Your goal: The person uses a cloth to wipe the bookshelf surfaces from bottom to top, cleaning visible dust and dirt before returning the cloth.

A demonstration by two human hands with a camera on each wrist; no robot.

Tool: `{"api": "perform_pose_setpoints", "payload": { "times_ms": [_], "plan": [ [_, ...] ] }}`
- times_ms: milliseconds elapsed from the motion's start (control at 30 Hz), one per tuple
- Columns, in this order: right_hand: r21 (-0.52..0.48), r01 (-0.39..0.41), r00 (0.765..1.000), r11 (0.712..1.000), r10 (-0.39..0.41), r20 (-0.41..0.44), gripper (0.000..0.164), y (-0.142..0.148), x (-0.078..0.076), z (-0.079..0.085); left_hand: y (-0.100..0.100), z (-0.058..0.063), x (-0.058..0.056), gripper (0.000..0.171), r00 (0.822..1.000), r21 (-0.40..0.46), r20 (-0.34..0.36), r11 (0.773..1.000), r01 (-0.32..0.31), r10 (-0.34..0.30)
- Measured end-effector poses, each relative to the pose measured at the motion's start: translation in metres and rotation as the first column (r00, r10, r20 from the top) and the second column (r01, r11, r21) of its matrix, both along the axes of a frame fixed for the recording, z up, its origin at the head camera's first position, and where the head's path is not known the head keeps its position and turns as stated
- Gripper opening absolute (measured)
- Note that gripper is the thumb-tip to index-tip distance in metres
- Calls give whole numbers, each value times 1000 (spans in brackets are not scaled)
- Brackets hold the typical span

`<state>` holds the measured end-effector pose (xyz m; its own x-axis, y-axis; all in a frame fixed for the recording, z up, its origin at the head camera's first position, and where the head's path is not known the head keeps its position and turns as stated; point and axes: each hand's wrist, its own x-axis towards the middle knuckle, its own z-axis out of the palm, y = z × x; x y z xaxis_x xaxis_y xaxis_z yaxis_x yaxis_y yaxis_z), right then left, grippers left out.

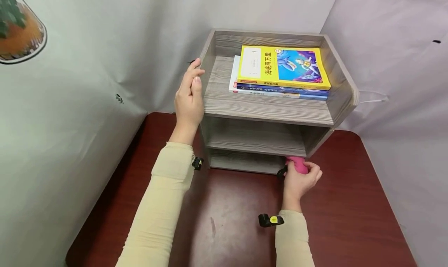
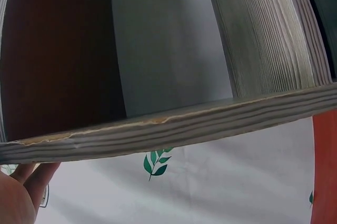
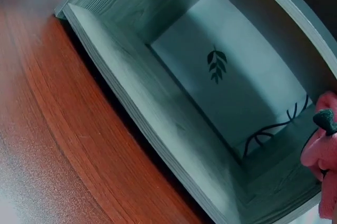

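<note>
A grey wood-grain shelf unit [image 1: 269,119] stands on the dark red table. My left hand [image 1: 189,97] rests flat against the outside of its left side panel, near the top, with the fingers extended. In the left wrist view, those fingers [image 2: 39,182] show below the panel's front edge. At the lower right front of the unit, my right hand [image 1: 301,181] grips a soft pink cloth [image 1: 297,164] right at the right side panel. A small dark piece [image 3: 326,121] shows against the cloth in the right wrist view; the fingers' far side is hidden.
A stack of books with a yellow one [image 1: 283,67] on top lies on the upper shelf. The reddish table [image 1: 350,204] extends around the unit. White sheeting [image 1: 98,64] hangs behind and at both sides. A white cord [image 1: 372,100] runs at the right.
</note>
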<state>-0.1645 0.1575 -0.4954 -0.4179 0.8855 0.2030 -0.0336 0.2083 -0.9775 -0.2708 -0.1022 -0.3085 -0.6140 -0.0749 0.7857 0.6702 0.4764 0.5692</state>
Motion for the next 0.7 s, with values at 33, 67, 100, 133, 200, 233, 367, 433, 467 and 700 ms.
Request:
{"api": "perform_pose_setpoints", "payload": {
  "times_ms": [33, 67, 100, 133, 200, 233, 367, 433, 467, 700],
  "plan": [
    [-1, 7, 1000, 1000, -7, -7, 33, 0, 0, -1, 1, 0, 0, 32, 1000, -3, 0, 1000, -1, 1],
    [1, 13, 1000, 1000, -13, -12, 33, 1, 0, -2, 1, 0, 0, 32, 1000, -4, 1, 1000, 2, -2],
    [1, 15, 1000, 1000, -15, -17, 32, 1, -1, -2, 2, 0, 0, 32, 1000, -5, 0, 1000, 1, -1],
    [1, 15, 1000, 1000, -15, -21, 32, 1, -1, -3, 2, 0, 0, 32, 1000, -7, -3, 1000, 0, 0],
    [1, 19, 1000, 1000, -19, -20, 31, 2, -1, -4, 3, 0, 0, 32, 1000, -9, -6, 1000, -1, 0],
    [2, 22, 1000, 1000, -22, -19, 30, 2, -1, -4, 3, 0, 0, 32, 1000, -10, -5, 1000, -1, 1],
    [6, 21, 1000, 1000, -21, -17, 29, 2, -2, -4, 3, 0, -2, 30, 1000, 1, 2, 1000, 0, 0],
    [1, 11, 1000, 1000, -11, -17, 28, 1, -3, -3, 2, 1, -3, 29, 1000, 16, 6, 1000, -1, 1],
    [2, 9, 1000, 1000, -9, -15, 28, 0, -4, -3, 2, 1, -4, 28, 1000, 19, 5, 1000, -1, 1],
    [-10, 9, 1000, 1000, -9, 4, 29, -1, -5, -7, 0, -2, -4, 30, 1000, 10, -7, 1000, -3, 3]
  ]
}}
